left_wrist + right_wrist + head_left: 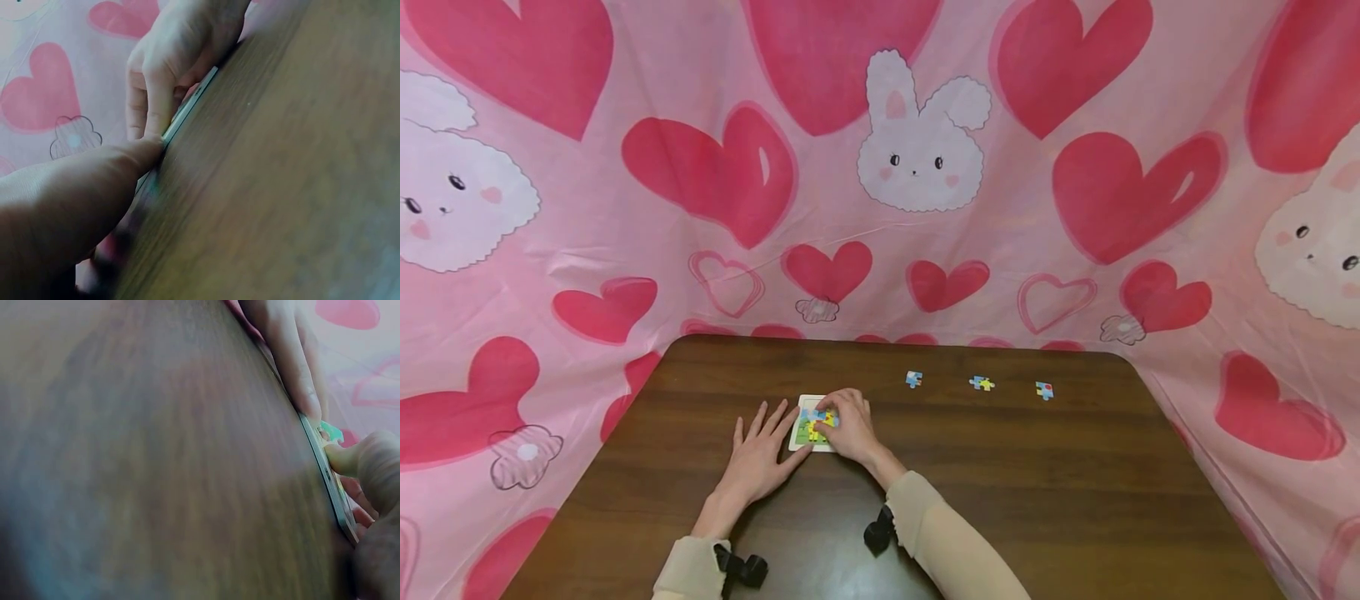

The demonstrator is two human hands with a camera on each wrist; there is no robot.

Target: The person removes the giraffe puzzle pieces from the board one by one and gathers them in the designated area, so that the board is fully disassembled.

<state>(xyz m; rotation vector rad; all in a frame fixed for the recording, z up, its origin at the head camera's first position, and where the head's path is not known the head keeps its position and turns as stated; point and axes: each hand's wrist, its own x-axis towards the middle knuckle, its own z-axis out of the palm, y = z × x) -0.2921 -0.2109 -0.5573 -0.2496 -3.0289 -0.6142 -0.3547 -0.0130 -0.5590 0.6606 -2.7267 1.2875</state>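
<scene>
A small white-framed jigsaw board (pixel 813 447) with a yellow, green and blue picture lies flat on the table. My left hand (pixel 758 458) rests at its left side, fingers spread and straight, thumb at the near edge. Over the board's right part, my right hand (pixel 853 425) has its thumb and index finger bent around a puzzle piece (pixel 830 417), much of which the fingers hide. In the right wrist view, a green puzzle piece (pixel 332 432) stands tilted above the board near the right thumb. The left wrist view shows the left thumb (pixel 140 155) touching the board's edge.
Three loose puzzle pieces lie apart in a row toward the back right: one blue and white (pixel 913 380), one with yellow (pixel 981 383), one with a red spot (pixel 1044 390). Pink cloth (pixel 925 242) hangs around the brown table (pixel 1037 483).
</scene>
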